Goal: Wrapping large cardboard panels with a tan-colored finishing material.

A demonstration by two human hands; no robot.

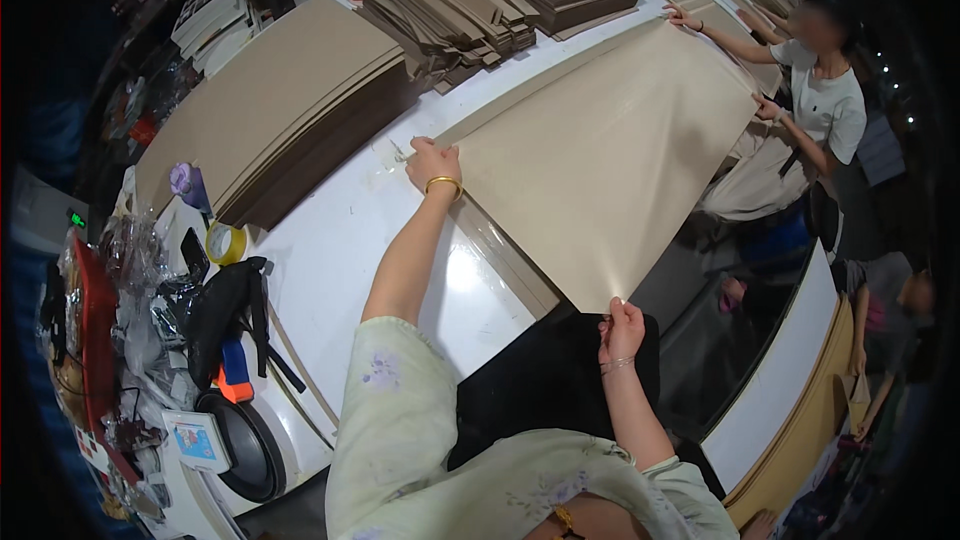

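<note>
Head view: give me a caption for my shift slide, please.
Left hand and right hand hold a broad tan rectangular sheet, a co-worker gripping its far end, near stacked flat brown boards.

I see bright glare off the white worktop (335, 230) and a soft shadow on the tan sheet (595, 170). My fisheye view bends straight edges and blackens at its rim; the middle is fairly sharp, the background dim.

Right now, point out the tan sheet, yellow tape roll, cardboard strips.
Tan sheet (605, 160): head view, middle of its face.
Yellow tape roll (236, 246): head view, outer tape surface.
Cardboard strips (458, 15): head view, middle of the pile.
</note>
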